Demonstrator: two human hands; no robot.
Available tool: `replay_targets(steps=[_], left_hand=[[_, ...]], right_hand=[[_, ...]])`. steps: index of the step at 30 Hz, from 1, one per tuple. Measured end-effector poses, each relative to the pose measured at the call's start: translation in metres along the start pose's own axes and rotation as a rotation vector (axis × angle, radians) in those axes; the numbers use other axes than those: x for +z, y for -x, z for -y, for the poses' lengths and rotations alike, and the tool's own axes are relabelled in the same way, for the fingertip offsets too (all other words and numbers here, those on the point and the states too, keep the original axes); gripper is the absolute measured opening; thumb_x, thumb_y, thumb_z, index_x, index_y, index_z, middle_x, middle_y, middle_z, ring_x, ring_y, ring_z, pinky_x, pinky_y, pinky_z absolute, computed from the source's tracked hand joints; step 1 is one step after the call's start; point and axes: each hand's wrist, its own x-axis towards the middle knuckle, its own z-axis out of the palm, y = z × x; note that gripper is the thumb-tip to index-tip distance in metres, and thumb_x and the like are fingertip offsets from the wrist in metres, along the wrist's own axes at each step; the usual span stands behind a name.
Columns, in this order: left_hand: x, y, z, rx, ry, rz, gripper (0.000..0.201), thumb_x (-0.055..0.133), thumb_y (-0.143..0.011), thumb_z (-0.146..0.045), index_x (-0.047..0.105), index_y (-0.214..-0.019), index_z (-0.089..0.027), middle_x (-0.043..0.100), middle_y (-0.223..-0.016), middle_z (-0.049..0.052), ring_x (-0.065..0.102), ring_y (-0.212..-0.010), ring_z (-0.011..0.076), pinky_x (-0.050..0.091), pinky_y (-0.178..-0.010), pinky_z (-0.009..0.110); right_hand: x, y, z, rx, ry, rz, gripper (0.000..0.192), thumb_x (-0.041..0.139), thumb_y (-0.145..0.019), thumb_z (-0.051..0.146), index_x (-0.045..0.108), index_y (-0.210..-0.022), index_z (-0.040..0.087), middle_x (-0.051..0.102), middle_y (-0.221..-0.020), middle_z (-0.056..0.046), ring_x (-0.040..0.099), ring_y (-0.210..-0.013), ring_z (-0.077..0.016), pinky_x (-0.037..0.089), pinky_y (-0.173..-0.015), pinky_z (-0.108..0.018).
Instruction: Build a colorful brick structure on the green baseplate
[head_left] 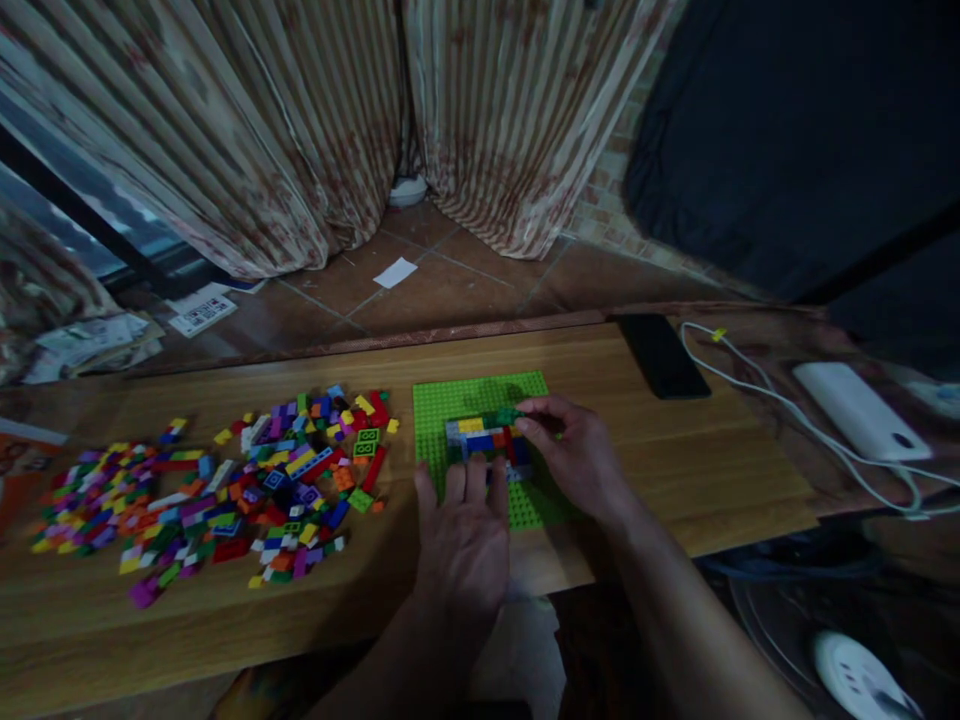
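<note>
A light green studded baseplate (430, 410) lies on the wooden table, bearing a low brick structure (487, 440) in grey, yellow, blue, red and orange. My right hand (574, 450) pinches a dark green brick (507, 415) between thumb and forefinger at the structure's far right corner. Whether that brick is pressed onto the structure I cannot tell. My left hand (465, 535) rests with fingers apart on the near left side of the plate, its fingertips against the structure's near edge. Part of the structure is hidden behind those fingers.
Loose toy bricks (247, 490) of many colours are spread across the table's left half. A black phone (664, 355) lies at the far right edge. Further right are a white power bank (862, 410) and a white cable (814, 432). Striped curtains (495, 120) hang behind the table.
</note>
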Motion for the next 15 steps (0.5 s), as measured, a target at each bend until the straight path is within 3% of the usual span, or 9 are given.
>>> replay_targets(steps=[8, 15], left_hand=[[0.006, -0.006, -0.008, 0.105, -0.074, -0.066, 0.042, 0.034, -0.093, -0.007, 0.061, -0.125, -0.010, 0.063, -0.122, 0.013, 0.056, -0.106, 0.0267, 0.038, -0.106, 0.063], [0.014, 0.004, 0.004, 0.076, 0.076, -0.145, 0.037, 0.042, -0.093, -0.014, 0.060, -0.126, -0.016, 0.064, -0.124, 0.011, 0.057, -0.109, 0.0273, 0.038, -0.106, 0.060]], right_hand=[[0.003, 0.000, 0.000, 0.013, -0.029, 0.085, 0.015, 0.064, -0.083, 0.030, 0.069, -0.092, 0.020, 0.070, -0.089, -0.003, 0.065, -0.081, -0.0177, 0.050, -0.076, -0.032], [0.003, 0.005, 0.001, 0.006, 0.058, 0.196, 0.012, 0.063, -0.085, 0.028, 0.070, -0.092, 0.022, 0.069, -0.087, -0.001, 0.064, -0.078, -0.0164, 0.049, -0.074, -0.032]])
